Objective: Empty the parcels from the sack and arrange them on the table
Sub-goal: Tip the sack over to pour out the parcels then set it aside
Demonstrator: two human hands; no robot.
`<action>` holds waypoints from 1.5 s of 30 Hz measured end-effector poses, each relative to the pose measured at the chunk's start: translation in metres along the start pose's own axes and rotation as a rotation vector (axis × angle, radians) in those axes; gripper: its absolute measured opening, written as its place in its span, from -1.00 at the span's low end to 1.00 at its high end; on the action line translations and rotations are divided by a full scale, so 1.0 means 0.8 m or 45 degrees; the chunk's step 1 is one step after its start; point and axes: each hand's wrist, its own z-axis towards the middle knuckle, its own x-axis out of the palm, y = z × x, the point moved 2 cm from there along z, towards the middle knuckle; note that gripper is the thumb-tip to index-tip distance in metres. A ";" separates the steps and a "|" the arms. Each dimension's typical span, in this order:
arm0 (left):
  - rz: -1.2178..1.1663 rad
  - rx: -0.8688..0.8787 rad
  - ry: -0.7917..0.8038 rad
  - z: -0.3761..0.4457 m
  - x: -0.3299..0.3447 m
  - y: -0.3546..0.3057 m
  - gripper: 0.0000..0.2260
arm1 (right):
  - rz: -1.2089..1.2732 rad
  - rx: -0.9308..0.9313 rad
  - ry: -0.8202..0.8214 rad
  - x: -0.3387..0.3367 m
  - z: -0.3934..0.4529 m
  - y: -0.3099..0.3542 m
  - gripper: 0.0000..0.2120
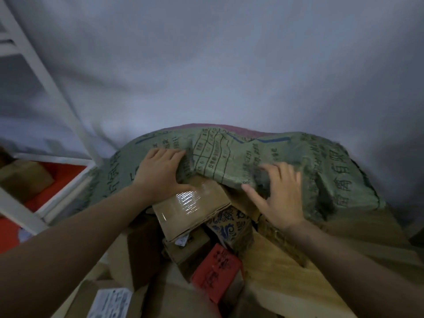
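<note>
Two bare hands work at the mouth of a green woven sack (229, 157) printed with dark characters, which lies across the far side of the table (286, 271) in front of a pale grey backdrop (229, 53). The left hand (158, 173) has its fingers curled over a fold of the sack's edge and grips it, with its thumb lying just above a taped cardboard box (190, 210). The right hand (277, 193) is spread wide, fingers straight and apart, and rests on the sack fabric to the right of the opening; whether it pinches any cloth cannot be told. Parcels spill from the mouth toward the near side: the taped box lies on top, a box with a dark blue floral pattern (231, 223) just right of it, a red box (218, 271) nearer still, and a brown box with a white label (107, 301) at the near left edge. At far left stands a white metal frame (57, 88), with a red surface (62, 177) behind it.
</note>
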 end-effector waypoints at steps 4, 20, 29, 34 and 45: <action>0.003 -0.076 -0.097 -0.001 0.006 -0.006 -0.41 | 1.087 1.375 -0.461 -0.001 -0.031 0.021 -0.52; -0.045 -0.059 -0.030 -0.045 0.005 -0.005 -0.68 | 1.423 1.796 -0.888 -0.054 0.036 -0.039 -0.74; -0.243 -0.048 0.284 -0.048 0.030 -0.021 -0.58 | 0.934 0.610 -0.658 -0.074 0.207 0.069 -0.81; -0.383 0.039 0.324 -0.054 0.046 -0.007 -0.49 | 0.586 -0.244 -0.087 -0.030 0.273 0.215 -0.61; -0.184 0.341 -1.046 -0.164 -0.030 0.112 -0.77 | -0.620 -1.548 1.160 0.167 0.126 0.321 -0.58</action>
